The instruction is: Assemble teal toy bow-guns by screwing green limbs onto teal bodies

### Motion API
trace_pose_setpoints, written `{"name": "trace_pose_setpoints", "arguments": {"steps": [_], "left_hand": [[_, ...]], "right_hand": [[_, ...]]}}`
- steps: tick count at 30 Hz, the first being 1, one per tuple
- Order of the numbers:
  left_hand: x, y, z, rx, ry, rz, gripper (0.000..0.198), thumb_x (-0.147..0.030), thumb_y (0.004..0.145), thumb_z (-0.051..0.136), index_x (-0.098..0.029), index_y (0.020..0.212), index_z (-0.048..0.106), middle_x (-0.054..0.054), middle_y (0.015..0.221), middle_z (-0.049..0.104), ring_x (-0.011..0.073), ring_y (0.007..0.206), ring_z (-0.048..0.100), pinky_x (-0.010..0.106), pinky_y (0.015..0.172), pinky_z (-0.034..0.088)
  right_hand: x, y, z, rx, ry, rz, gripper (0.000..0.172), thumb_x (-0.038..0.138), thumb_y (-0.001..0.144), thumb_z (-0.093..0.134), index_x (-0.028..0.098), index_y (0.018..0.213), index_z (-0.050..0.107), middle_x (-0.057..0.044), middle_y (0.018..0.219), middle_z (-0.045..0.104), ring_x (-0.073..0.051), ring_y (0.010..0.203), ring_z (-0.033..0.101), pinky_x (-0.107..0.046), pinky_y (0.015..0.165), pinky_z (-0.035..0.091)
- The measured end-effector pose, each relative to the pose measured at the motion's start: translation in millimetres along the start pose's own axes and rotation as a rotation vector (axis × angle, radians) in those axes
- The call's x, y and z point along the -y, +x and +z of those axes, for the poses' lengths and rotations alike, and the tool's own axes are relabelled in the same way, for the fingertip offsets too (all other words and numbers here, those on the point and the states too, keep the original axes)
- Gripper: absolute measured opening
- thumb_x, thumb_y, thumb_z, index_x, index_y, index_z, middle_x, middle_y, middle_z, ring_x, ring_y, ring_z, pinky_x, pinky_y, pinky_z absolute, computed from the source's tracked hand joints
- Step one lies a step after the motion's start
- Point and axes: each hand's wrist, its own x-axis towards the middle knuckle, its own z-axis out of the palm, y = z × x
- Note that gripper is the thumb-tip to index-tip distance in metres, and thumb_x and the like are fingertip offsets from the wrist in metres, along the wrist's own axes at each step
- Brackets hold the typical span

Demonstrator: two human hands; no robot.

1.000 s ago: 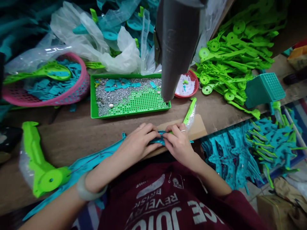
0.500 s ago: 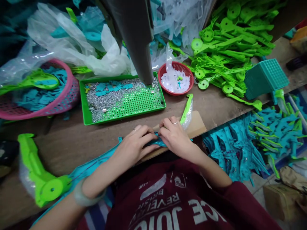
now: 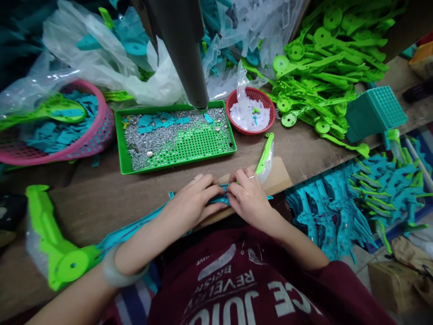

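Note:
A long blue plastic part [image 3: 133,225] lies along the front edge of the bench. At its left end sits a lime-green arm piece [image 3: 67,259] with clear plastic behind it, and another green piece [image 3: 265,155] sticks out at its right. My left hand [image 3: 194,198] grips the blue part near its right end, fingers curled over it. Close beside it, my right hand [image 3: 248,192] pinches at the same spot with bent fingers. Whatever small piece may be under those fingertips is hidden. Brown cardboard [image 3: 279,176] lies beneath the part.
A dark tapered tool [image 3: 184,54] hangs over a green tray [image 3: 176,151] of screws and small blue pieces. Left of it stands a pink basket [image 3: 108,131], right of it a red basket [image 3: 233,122]. Green parts [image 3: 324,67] are heaped behind; blue assemblies [image 3: 331,207] are stacked at right.
The hanging tool has swung slightly left and back, uncovering a small blue piece in the tray. Both hands stay on the blue part, with the right-hand fingers shifted a little. The view has moved slightly.

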Motion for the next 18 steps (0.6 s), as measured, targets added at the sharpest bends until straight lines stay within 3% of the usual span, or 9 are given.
{"name": "trace_pose_setpoints", "arguments": {"steps": [9, 18], "left_hand": [[4.7, 2.7, 1.6, 0.017, 0.012, 0.002, 0.053, -0.059, 0.102, 0.034, -0.017, 0.107, 0.067, 0.006, 0.095, 0.054, 0.0225, 0.086, 0.052, 0.035, 0.075, 0.045], [9.5, 2.7, 2.2, 0.039, -0.062, -0.041, 0.043, -0.056, 0.101, 0.044, -0.019, 0.106, 0.064, 0.007, 0.1, 0.055, 0.0235, 0.091, 0.054, 0.036, 0.079, 0.047]], "right_hand": [[9.5, -27.2, 7.1, -0.181, -0.008, -0.068, 0.021, 0.017, 0.099, 0.051, 0.012, 0.108, 0.069, -0.013, 0.115, 0.065, -0.027, 0.108, 0.046, -0.042, 0.095, 0.041], [11.9, -27.8, 7.4, -0.144, -0.018, -0.019, 0.021, 0.021, 0.098, 0.052, 0.013, 0.106, 0.07, -0.013, 0.12, 0.064, -0.027, 0.111, 0.047, -0.043, 0.097, 0.041]]}}
